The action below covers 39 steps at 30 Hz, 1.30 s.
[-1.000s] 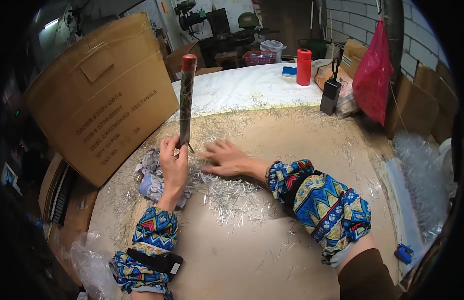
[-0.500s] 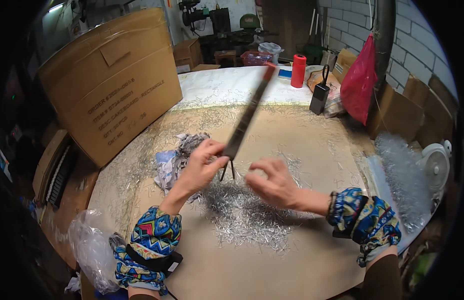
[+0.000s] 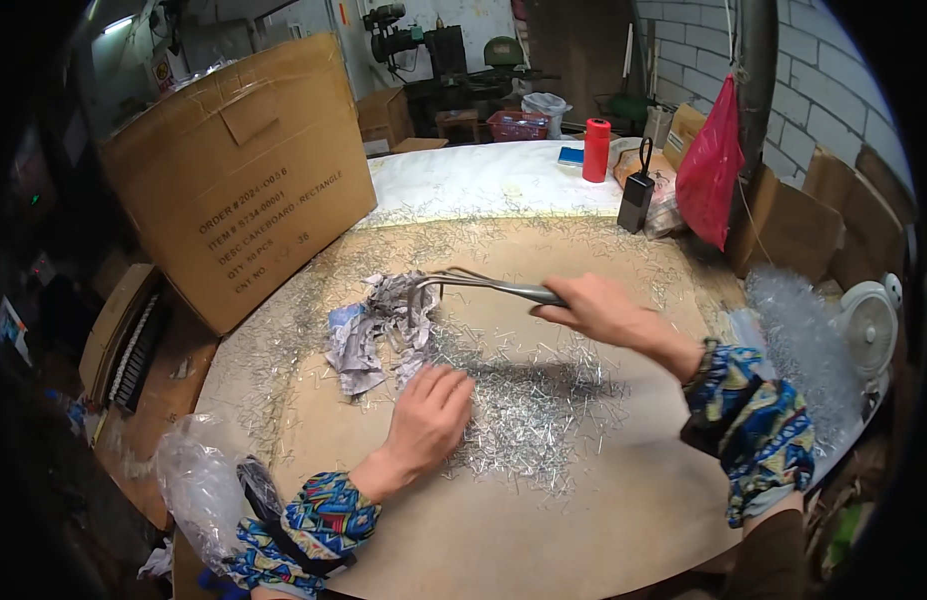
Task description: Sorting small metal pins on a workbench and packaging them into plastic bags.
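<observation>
My right hand point(image 3: 605, 318) grips the grey handle of a hand rake point(image 3: 528, 291) with curved metal tines. Those tines reach left and bend down over a crumpled greyish rag point(image 3: 361, 350) with a blue patch. Below the rake, a heap of short, thin silver metal pieces point(image 3: 528, 420) lies on the brown board point(image 3: 403, 530). At the heap's left edge, my left hand point(image 3: 428, 415) rests palm down with its fingers loosely bent and side by side. Its thumb and palm side are hidden. Patterned sleeves cover both forearms.
A large cardboard box point(image 3: 253, 190) stands at the left, a clear plastic bag point(image 3: 198, 490) at the near left. Farther back are a red bottle point(image 3: 596, 150), a black strapped device point(image 3: 636, 200) and a hanging pink bag point(image 3: 710, 165). A small white fan point(image 3: 868, 330) stands right.
The long dark tool upright in my left hand is gone from there; my right hand now holds the rake, level and pointing left. My left hand has lowered to the heap's edge.
</observation>
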### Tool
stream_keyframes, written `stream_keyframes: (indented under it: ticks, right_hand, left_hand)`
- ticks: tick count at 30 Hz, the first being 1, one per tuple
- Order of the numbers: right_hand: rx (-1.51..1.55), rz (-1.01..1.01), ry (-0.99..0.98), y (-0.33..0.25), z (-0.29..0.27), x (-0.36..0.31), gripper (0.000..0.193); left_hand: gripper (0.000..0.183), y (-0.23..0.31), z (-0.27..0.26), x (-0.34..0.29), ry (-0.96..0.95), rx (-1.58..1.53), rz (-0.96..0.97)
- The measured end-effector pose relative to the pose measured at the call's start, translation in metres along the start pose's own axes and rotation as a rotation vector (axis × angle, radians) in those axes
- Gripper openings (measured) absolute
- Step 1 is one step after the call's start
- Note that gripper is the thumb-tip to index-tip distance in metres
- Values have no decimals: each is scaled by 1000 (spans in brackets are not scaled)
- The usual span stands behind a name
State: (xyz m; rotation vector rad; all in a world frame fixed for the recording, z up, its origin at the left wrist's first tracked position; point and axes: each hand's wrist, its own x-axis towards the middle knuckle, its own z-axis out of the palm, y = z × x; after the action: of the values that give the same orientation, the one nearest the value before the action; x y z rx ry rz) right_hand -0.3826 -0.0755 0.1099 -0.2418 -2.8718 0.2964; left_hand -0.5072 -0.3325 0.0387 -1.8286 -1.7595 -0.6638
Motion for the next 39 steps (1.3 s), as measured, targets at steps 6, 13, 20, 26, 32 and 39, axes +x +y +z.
stream_keyframes:
  ticks: [6, 13, 20, 26, 32, 39]
  right_hand:
    - [-70, 23, 15, -27, 89, 51, 36]
    - [82, -162, 345, -32, 116, 58, 45]
    - [53, -238, -444, -44, 99, -23, 95]
    - [280, -296, -191, -81, 123, -77, 108]
    - [914, 119, 77, -78, 62, -93, 56]
    - [812, 125, 106, -78, 75, -100, 55]
  left_hand:
    - [51, -4, -9, -12, -420, -158, -692]
    - [37, -40, -45, -1, 154, -1183, -1050]
    - [30, -44, -48, -49, -382, -437, -852]
    - [32, 15, -26, -68, -469, -623, -668]
    - [22, 45, -34, -1, -94, -1518, -985]
    - [32, 55, -16, 2, -147, -1154, -806]
